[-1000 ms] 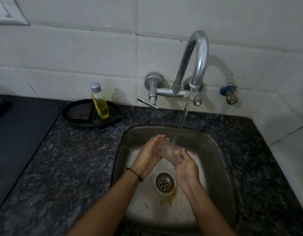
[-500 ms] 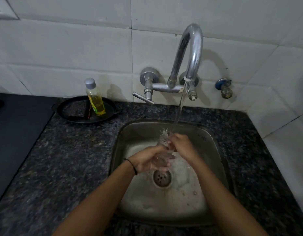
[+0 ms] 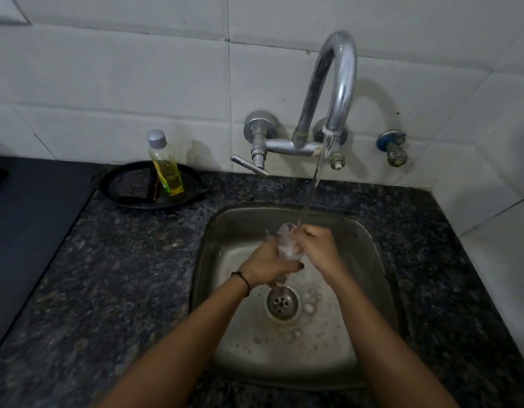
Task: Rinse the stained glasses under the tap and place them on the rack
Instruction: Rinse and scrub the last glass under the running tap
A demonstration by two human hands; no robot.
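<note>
A clear glass (image 3: 285,242) stands roughly upright over the steel sink (image 3: 225,231), under the stream running from the chrome tap (image 3: 337,83). My left hand (image 3: 266,266) wraps around its lower body from the left. My right hand (image 3: 316,242) grips its rim on the right side, with fingers at or inside the mouth. Water strikes the rim and splashes. The glass is blurred and mostly hidden by both hands. No rack is in view.
A black pan (image 3: 122,187) holding a bottle of yellow liquid (image 3: 166,166) sits on the speckled granite counter (image 3: 122,275) left of the sink. The drain (image 3: 282,301) lies below the hands. A dark cooktop (image 3: 28,216) is at far left, a small valve (image 3: 395,148) on the tiled wall.
The glass went from lying tilted between both hands to upright under the stream. My right hand rose from beneath it to its rim; my left hand now grips lower.
</note>
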